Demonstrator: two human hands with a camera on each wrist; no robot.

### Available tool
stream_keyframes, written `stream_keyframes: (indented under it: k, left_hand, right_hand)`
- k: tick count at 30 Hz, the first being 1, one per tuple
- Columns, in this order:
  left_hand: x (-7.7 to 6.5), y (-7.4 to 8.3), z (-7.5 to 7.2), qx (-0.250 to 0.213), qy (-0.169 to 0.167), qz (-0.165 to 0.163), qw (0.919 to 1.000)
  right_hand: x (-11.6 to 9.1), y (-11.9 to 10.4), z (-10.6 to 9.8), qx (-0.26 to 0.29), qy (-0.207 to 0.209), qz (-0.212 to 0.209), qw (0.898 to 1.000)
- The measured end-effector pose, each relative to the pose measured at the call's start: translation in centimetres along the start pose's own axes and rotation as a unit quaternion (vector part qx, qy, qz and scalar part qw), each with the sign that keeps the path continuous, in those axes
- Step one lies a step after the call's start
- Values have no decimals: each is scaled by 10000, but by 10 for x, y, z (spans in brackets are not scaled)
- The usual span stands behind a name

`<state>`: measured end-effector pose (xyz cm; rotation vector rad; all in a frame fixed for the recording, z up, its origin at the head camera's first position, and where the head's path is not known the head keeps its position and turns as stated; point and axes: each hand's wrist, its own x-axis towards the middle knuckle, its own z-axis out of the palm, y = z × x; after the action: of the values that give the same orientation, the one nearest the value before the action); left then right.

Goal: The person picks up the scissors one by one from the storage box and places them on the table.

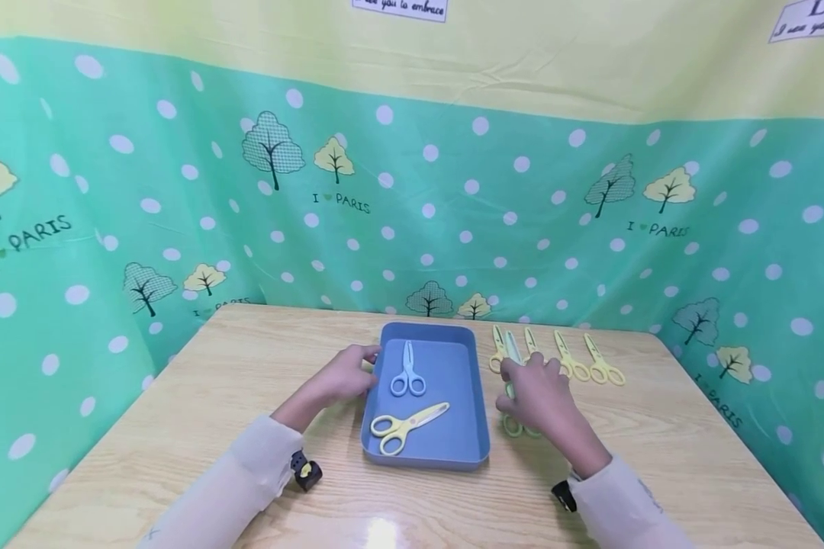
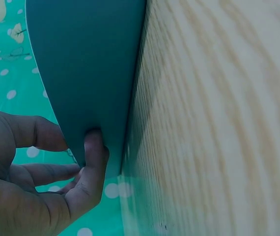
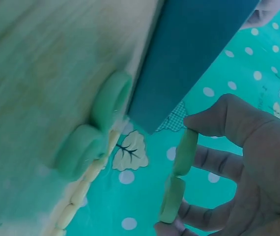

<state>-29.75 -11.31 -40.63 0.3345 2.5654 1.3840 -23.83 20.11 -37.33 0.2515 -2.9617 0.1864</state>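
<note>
My left hand point(image 1: 343, 375) grips the left wall of a blue tray point(image 1: 484, 431); in the left wrist view, fingers point(image 2: 95, 157) bear on the tray's outer side point(image 2: 88, 64). Inside the tray lie blue scissors point(image 1: 408, 374), points away from me, and yellow scissors point(image 1: 408, 428) set aslant. Right of the tray, my right hand point(image 1: 542, 393) pinches green scissors point(image 1: 513, 347) by the handles point(image 3: 185, 152), raised off the table in the right wrist view. Beneath that hand, a second pair of green scissors point(image 1: 513, 425) rests on the table, its blades hidden.
Several yellow scissors point(image 1: 604, 362) lie in a row at the back right of the wooden table point(image 1: 275, 343). Behind the table hangs a green and yellow printed curtain point(image 1: 453, 221). The tray stands near the middle, between both arms.
</note>
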Motion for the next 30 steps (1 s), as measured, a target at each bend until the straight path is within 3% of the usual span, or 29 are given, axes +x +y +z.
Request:
stream_keyframes:
  k: [15, 30]
  left_hand:
    - [1, -1, 0, -12, -18, -45, 10000]
    - [1, -1, 1, -70, -55, 13, 10000]
  right_hand:
    - [-13, 25, 0, 88, -421, 245, 9988]
    - [-17, 54, -7, 236, -1323, 125, 9909]
